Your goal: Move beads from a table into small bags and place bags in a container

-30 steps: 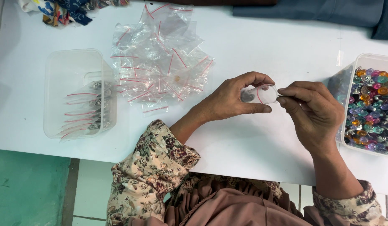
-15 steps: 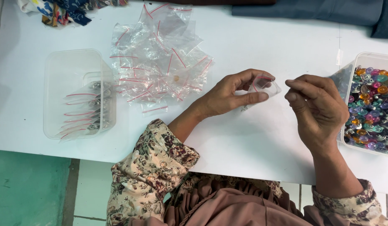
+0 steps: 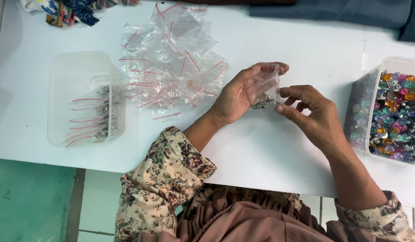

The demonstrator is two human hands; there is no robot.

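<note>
A person's left hand [image 3: 236,96] is holding a small clear bag [image 3: 266,87] w/ metal bits at its bottom, grip closed on it, above the white desk [image 3: 270,148] near centre. The right hand [image 3: 312,116] is hovering just beside the bag, fingers curled, grip holding nothing. Open desk is lying btwn the hands and the near edge. To the left, a pile of empty zip bags [image 3: 171,62] is sitting beside a clear tub [image 3: 84,98] of filled bags; at the right edge, a tub of coloured beads [image 3: 397,114]. Vs. half a sec ago, the bag is hanging upright and the right fingers are off it.
</note>
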